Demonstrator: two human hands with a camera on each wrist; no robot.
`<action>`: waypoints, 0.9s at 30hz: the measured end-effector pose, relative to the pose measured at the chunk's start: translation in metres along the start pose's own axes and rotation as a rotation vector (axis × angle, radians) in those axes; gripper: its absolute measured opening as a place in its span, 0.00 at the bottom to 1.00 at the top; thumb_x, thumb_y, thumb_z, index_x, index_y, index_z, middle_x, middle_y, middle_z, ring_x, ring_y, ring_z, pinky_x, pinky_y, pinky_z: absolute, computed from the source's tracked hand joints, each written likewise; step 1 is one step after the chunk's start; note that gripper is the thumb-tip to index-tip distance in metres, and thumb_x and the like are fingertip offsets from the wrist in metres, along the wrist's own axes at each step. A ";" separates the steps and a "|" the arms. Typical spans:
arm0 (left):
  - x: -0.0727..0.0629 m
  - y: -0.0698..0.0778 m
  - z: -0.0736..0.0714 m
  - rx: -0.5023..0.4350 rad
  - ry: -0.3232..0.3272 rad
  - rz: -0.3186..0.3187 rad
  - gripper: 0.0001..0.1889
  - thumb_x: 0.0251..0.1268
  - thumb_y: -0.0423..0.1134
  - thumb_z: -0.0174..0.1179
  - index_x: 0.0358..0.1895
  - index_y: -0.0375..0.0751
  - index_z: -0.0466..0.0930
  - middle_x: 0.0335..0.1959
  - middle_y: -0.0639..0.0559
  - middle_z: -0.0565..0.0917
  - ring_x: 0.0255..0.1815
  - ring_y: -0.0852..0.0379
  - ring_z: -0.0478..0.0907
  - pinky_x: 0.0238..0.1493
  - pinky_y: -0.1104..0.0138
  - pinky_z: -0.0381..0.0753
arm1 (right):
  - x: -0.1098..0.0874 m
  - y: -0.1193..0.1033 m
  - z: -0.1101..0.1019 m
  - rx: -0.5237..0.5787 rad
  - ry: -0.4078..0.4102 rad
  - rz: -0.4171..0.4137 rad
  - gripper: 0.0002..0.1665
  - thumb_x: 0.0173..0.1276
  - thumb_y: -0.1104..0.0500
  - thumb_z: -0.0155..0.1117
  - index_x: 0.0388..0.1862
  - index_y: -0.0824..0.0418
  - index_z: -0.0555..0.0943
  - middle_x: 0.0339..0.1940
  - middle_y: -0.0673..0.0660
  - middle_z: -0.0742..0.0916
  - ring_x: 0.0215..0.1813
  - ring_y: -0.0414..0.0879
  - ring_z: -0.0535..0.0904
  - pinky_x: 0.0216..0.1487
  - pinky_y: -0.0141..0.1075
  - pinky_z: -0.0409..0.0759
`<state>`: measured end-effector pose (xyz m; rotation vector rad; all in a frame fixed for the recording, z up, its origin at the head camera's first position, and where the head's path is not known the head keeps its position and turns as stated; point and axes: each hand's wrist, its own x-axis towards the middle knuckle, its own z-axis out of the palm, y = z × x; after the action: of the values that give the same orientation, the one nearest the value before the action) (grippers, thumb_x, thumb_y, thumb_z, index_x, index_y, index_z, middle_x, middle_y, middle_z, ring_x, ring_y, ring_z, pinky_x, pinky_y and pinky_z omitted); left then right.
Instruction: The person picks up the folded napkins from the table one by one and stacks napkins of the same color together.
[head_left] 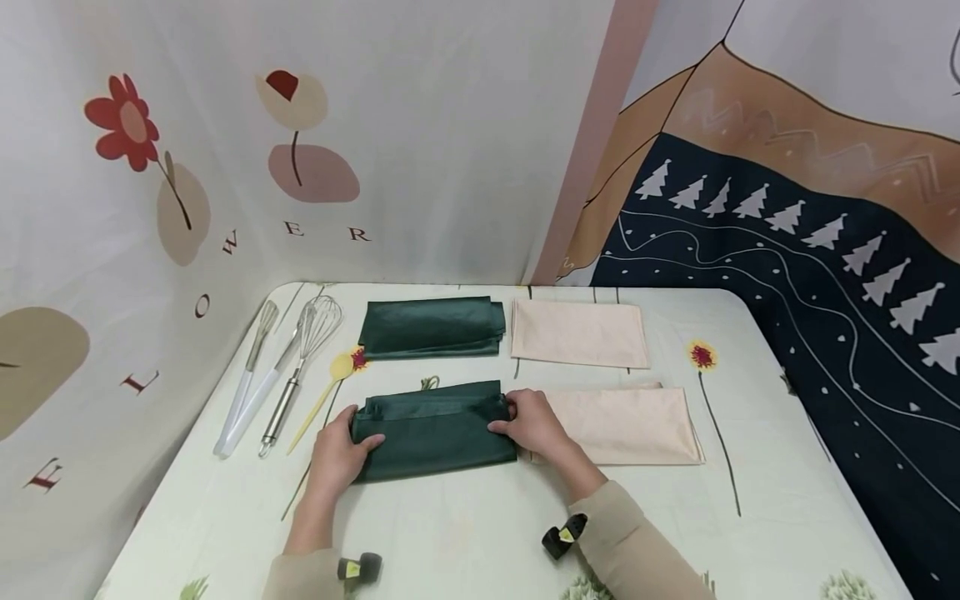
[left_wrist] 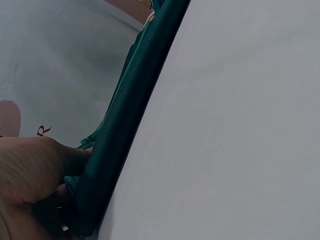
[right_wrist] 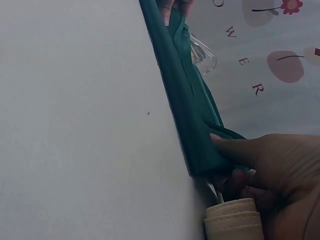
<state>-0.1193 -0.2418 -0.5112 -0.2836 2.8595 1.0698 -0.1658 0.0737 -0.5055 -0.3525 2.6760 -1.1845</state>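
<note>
A folded dark green cloth (head_left: 438, 437) lies near the middle of the table. My left hand (head_left: 336, 454) grips its left end, thumb on top and the other fingers at the side edge. At the opposite end my right hand (head_left: 534, 421) pinches the cloth, also with the thumb on top. The right wrist view shows that thumb pressed on the green fabric (right_wrist: 182, 110) and fingers curled beneath its edge. In the left wrist view the left fingers are partly hidden by the cloth. Just right of the right hand lies a folded pale pink cloth (head_left: 622, 425).
Behind lie another folded green cloth (head_left: 431, 327) and another folded pink cloth (head_left: 579, 333). To the left are a whisk (head_left: 285, 404), a yellow spoon (head_left: 322, 400) and two white-handled utensils, one of them here (head_left: 243, 383). A flower-printed cloth covers the table (head_left: 465, 533); fabric walls stand behind.
</note>
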 end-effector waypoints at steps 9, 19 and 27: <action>-0.002 0.000 0.001 -0.039 0.043 0.046 0.20 0.64 0.34 0.69 0.55 0.24 0.80 0.55 0.27 0.82 0.60 0.29 0.76 0.61 0.41 0.74 | 0.000 -0.002 0.001 0.004 -0.050 -0.054 0.18 0.66 0.59 0.73 0.20 0.58 0.75 0.14 0.48 0.70 0.20 0.41 0.65 0.26 0.32 0.64; 0.004 0.013 -0.002 -0.246 0.036 -0.076 0.22 0.70 0.37 0.65 0.62 0.31 0.73 0.54 0.28 0.82 0.57 0.34 0.78 0.57 0.45 0.76 | -0.001 -0.003 -0.002 0.163 -0.005 0.087 0.17 0.70 0.54 0.70 0.48 0.65 0.81 0.27 0.52 0.78 0.32 0.45 0.74 0.39 0.41 0.77; 0.006 0.008 0.000 -0.551 0.034 -0.241 0.33 0.69 0.32 0.65 0.73 0.28 0.63 0.67 0.28 0.74 0.71 0.37 0.68 0.70 0.48 0.68 | -0.002 -0.003 -0.006 0.331 0.039 0.116 0.28 0.65 0.58 0.74 0.61 0.69 0.79 0.27 0.50 0.79 0.31 0.43 0.74 0.48 0.41 0.81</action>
<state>-0.1268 -0.2373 -0.5068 -0.6596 2.4103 1.7796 -0.1650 0.0764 -0.4997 -0.1211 2.4318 -1.5751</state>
